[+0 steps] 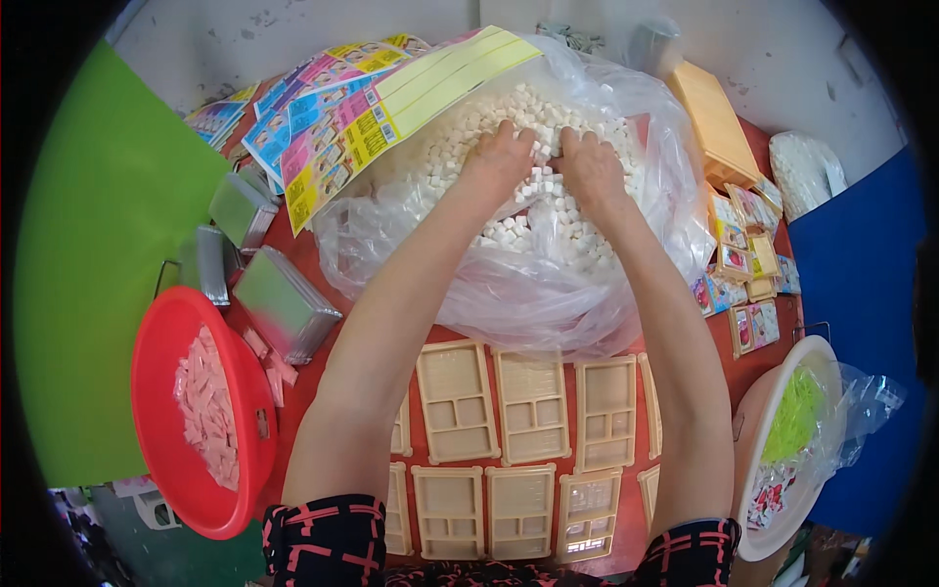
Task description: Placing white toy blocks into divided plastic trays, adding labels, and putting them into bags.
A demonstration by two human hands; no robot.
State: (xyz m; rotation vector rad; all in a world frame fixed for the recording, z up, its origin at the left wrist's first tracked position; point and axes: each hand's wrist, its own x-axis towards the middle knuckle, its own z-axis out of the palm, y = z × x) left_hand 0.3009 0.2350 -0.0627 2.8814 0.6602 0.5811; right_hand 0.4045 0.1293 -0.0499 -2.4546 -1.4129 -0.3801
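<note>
A large clear plastic bag (342, 240) lies opened out on the table, heaped with small white cubes (577, 230). Both my arms reach forward into it. My left hand (501, 161) is closed at the middle of the heap, fingers curled round white cubes, some showing beside its fingertips. Just to its right, my right hand (592, 168) also has bent fingers closed among the cubes; what lies under its palm is hidden. Nearer me, beige compartment trays (457, 401) lie in two rows, partly covered by my forearms.
Printed card sheets (391, 112) overlap the bag's far left. A red basin (147, 391) of pink pieces and stacked clear-topped boxes (284, 303) stand left. To the right are a white basin (797, 509) with green strands, small packed trays (753, 328) and a beige tray stack (714, 122).
</note>
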